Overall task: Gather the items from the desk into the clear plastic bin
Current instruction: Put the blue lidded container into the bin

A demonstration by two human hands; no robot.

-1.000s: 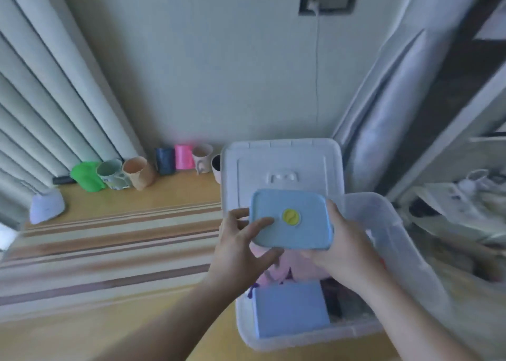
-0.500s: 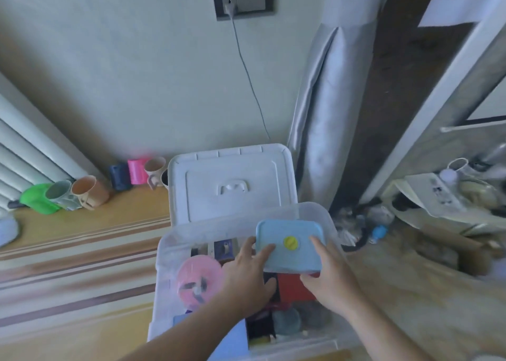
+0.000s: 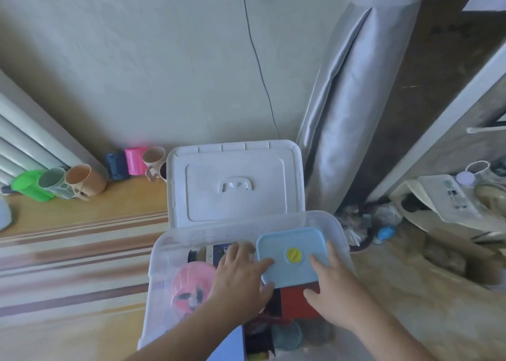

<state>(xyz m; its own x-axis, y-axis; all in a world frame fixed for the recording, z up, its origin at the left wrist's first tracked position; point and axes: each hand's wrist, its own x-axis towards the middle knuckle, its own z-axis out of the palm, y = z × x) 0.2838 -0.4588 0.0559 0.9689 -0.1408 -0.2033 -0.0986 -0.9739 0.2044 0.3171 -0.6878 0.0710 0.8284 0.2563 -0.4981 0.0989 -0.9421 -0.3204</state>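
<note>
A light blue square container [image 3: 291, 255] with a yellow button on its lid sits in the far right part of the clear plastic bin [image 3: 160, 251]. My left hand [image 3: 241, 278] grips its left edge, thumb on the lid. My right hand [image 3: 332, 286] holds its right edge, fingers spread along the side. Inside the bin lie a pink round item [image 3: 191, 284], a red box [image 3: 298, 300], dark items and a blue flat item [image 3: 231, 345]. The bin's white lid [image 3: 235, 181] lies flat behind it.
Several cups stand along the wall at the desk's back: green [image 3: 28, 185], grey, orange [image 3: 85, 180], dark blue, pink [image 3: 135, 160] and beige. A grey curtain [image 3: 342, 114] hangs right of the bin. Clutter and a white stool [image 3: 438, 202] are on the floor at right.
The view has swung right and down over the bin. Both hands have lowered the blue container from above the lid into the bin's far right part.
</note>
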